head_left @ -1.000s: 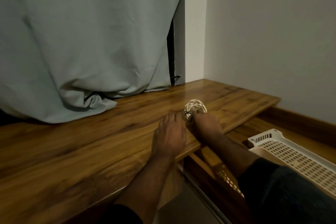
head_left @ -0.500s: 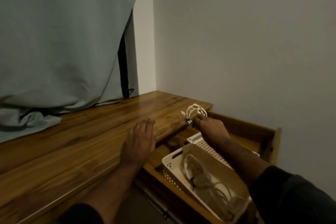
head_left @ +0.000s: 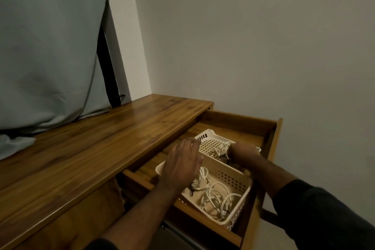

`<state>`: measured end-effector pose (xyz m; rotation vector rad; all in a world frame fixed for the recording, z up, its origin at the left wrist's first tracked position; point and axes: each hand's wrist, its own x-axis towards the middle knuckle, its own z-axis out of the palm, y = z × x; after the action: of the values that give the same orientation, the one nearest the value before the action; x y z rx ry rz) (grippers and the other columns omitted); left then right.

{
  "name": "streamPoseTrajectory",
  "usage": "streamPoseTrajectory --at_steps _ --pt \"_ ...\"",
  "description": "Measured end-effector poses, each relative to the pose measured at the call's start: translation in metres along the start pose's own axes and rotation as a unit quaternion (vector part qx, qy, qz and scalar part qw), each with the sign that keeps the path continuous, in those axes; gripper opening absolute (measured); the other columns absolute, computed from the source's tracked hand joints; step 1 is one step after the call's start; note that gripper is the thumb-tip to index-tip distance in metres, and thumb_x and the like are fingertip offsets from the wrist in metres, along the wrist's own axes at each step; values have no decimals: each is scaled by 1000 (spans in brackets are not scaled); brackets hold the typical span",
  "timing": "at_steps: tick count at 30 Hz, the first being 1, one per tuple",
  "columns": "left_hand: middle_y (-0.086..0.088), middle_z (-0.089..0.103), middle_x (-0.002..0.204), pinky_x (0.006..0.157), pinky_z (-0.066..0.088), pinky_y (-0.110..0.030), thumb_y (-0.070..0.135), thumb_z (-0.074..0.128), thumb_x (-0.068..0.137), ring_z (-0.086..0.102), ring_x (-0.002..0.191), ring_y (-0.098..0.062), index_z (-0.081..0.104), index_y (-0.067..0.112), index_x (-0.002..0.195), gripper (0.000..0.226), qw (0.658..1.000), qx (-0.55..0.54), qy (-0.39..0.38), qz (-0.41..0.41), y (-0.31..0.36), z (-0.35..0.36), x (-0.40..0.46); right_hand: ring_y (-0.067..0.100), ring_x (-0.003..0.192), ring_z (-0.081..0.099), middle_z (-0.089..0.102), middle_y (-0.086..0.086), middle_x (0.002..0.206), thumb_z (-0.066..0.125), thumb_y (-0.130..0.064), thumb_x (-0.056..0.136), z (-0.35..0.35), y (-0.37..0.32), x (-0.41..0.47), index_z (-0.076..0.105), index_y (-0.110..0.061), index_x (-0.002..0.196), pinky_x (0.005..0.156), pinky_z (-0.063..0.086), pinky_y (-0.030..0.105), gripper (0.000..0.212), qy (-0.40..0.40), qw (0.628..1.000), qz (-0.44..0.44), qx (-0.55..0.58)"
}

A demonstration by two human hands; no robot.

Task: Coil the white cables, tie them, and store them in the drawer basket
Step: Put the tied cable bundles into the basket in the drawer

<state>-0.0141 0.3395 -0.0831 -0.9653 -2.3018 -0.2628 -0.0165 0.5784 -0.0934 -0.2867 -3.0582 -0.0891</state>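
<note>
Right hand (head_left: pixel 242 151) grasps tied white coil (head_left: pixel 221 149) over far basket (head_left: pixel 209 138) in open drawer (head_left: pixel 272 138); left hand (head_left: pixel 181 165), fingers relaxed, hovers above near basket (head_left: pixel 236 183) holding cables (head_left: pixel 215 197).

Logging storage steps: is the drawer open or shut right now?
Open. The drawer is pulled out from under the desktop, with both baskets and loose cables exposed.

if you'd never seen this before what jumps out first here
The open drawer at the desk's right end, with two white baskets side by side in it. The near basket holds loose white cables, and the left hand hovers over its rim. The right hand lowers a coiled cable into the far basket. A grey curtain fills the upper left.
</note>
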Motion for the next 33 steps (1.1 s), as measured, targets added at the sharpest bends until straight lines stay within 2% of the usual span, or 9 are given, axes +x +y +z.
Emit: streamPoseTrajectory --at_steps 4,7,9,12,14,16,18,22,33 --pt "-5 57 137 102 46 -42 49 35 97 55 125 -23 50 16 137 54 996 -77 -13 -35 27 -6 1 16 95 69 73 -6 108 65 -28 96 -17 18 -10 73 -32 110 74 57 31 17 65 997 -32 29" --pt "-1 46 150 110 38 -42 59 47 99 43 139 -21 39 21 149 63 977 -178 -72 -92 55 -18 -7 14 95 68 73 -8 107 61 -41 99 -26 35 -35 72 -33 112 64 49 26 18 100 992 -56 53" --pt "1 27 163 116 31 -45 72 49 92 27 149 -21 23 28 158 83 953 -238 -155 -106 79 -34 -17 11 88 67 73 -7 102 47 -62 98 -27 48 -63 73 -26 110 61 47 27 45 99 980 -104 138" --pt "7 -12 170 123 13 -52 85 51 79 -4 156 -18 -4 34 161 111 931 -231 -275 -62 110 -55 -39 5 110 63 66 -5 124 34 -74 95 -16 69 -109 67 -21 128 89 54 28 71 33 924 -251 288" --pt "9 -33 165 123 -1 -48 83 60 76 -25 153 -17 -18 34 159 124 928 -198 -314 -19 122 -54 -54 7 143 41 44 -6 157 42 -74 92 5 83 -128 47 -27 151 115 35 21 75 -11 913 -319 253" --pt "7 -41 161 123 -9 -46 71 67 80 -36 149 -18 -23 32 158 125 933 -169 -317 -10 127 -46 -61 7 156 10 12 -15 169 45 -77 88 22 91 -132 20 -39 160 125 13 27 85 -15 928 -327 178" --pt "5 -41 161 122 -10 -46 61 70 80 -36 149 -20 -23 31 158 125 934 -174 -305 -60 127 -38 -63 4 156 -9 -9 -21 168 36 -78 90 28 89 -125 -3 -49 158 125 2 32 84 -12 942 -311 126" --pt "4 -41 161 122 -10 -46 63 71 75 -38 148 -22 -22 32 158 129 939 -181 -271 -110 118 -31 -69 2 151 -26 -28 -24 162 29 -72 89 22 75 -105 -21 -57 150 116 -20 25 80 -38 944 -325 34" --pt "-6 -44 159 120 -18 -47 78 69 70 -41 146 -26 -25 30 157 138 944 -98 -232 -212 19 -35 -67 17 154 -19 -22 -7 167 10 -92 78 15 -9 -35 -22 -53 151 121 -9 47 89 -42 937 -341 61"
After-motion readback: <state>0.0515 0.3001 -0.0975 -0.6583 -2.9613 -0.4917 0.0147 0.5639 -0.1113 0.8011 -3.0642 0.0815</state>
